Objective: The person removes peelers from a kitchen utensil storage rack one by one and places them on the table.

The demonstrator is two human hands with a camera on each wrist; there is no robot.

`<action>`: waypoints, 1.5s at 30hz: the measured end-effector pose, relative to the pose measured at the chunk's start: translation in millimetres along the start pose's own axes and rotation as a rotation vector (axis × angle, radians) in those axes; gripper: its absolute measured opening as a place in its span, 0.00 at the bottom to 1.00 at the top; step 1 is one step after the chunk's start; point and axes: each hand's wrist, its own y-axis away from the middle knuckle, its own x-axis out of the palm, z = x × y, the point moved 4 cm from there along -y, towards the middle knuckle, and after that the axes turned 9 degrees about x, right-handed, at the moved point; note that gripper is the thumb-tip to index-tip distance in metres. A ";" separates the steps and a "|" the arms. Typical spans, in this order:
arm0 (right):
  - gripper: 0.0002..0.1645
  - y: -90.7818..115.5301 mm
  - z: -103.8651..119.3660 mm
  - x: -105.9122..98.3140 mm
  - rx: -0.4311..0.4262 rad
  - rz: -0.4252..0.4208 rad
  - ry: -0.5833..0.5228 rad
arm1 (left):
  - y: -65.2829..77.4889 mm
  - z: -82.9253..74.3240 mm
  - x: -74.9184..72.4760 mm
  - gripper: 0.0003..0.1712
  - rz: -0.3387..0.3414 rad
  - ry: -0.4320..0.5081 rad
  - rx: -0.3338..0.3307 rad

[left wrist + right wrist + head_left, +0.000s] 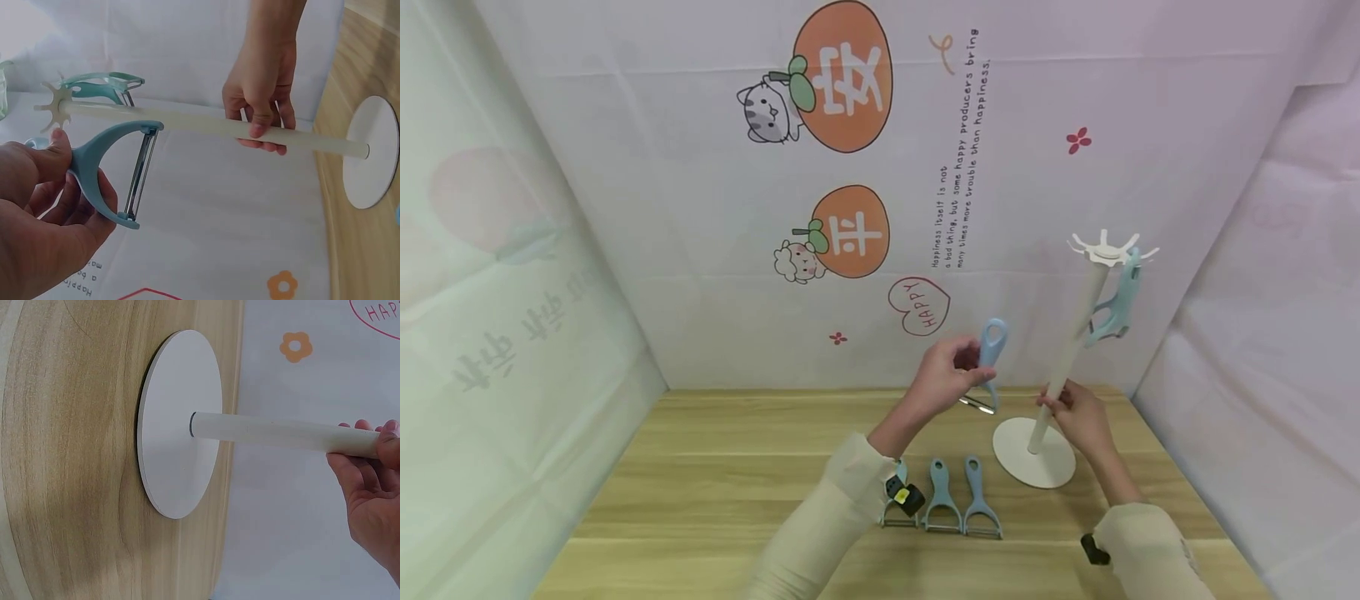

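My left hand (951,372) holds a blue vegetable peeler (992,343) in the air, its ringed handle end up and its blade down. In the left wrist view the fingers and thumb pinch the peeler (94,169) where the handle meets the fork. My right hand (1078,417) grips the pole of a white hook stand (1067,358) low down, above its round base (178,469). From one of the stand's top hooks (1105,250) hangs a teal peeler (1116,304). The held peeler is left of the pole, below the hooks' height.
On the wooden table (737,483) several more peelers lie in a row, among them one peeler (942,496) in the middle and another (977,496) at the right; my left sleeve partly covers the leftmost. A printed white cloth (722,317) hangs behind, with cloth walls at both sides.
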 end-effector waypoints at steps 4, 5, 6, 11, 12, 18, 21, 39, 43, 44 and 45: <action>0.06 -0.6 -0.3 0.5 0.001 0.008 -0.011 | 9.8 8.4 -3.7 0.10 -0.013 0.002 -0.030; 0.06 -0.8 -0.3 0.5 0.000 0.007 -0.011 | 12.3 10.2 -4.8 0.10 -0.018 0.004 -0.041; 0.06 -0.9 -0.5 0.5 -0.001 0.006 -0.013 | 14.5 12.0 -5.9 0.10 -0.023 0.003 -0.050; 0.06 -1.0 -0.6 -0.1 -0.006 -0.005 -0.005 | 24.9 20.4 -10.7 0.11 -0.036 0.001 -0.077; 0.06 -0.9 -0.5 -0.1 -0.006 -0.003 -0.004 | 27.0 22.3 -11.6 0.11 -0.037 0.000 -0.079; 0.07 -1.0 -0.4 0.5 -0.007 0.005 -0.001 | 41.0 34.2 -17.3 0.08 -0.039 -0.004 -0.089; 0.07 -2.1 -1.9 0.4 -0.010 0.002 -0.001 | 48.6 39.2 -19.3 0.08 -0.030 -0.002 -0.103; 0.08 -4.4 -3.8 2.3 0.003 0.009 -0.001 | 91.6 70.8 -34.1 0.10 -0.015 -0.037 -0.175; 0.09 -5.2 -4.9 2.9 -0.002 0.015 -0.009 | 101.3 77.6 -40.5 0.10 -0.022 -0.043 -0.198; 0.09 -5.1 -5.3 2.9 -0.003 0.015 -0.007 | 103.6 79.5 -42.2 0.10 -0.027 -0.045 -0.201; 0.09 -5.0 -5.7 2.8 -0.003 0.017 -0.010 | 105.9 81.5 -43.8 0.09 -0.030 -0.051 -0.204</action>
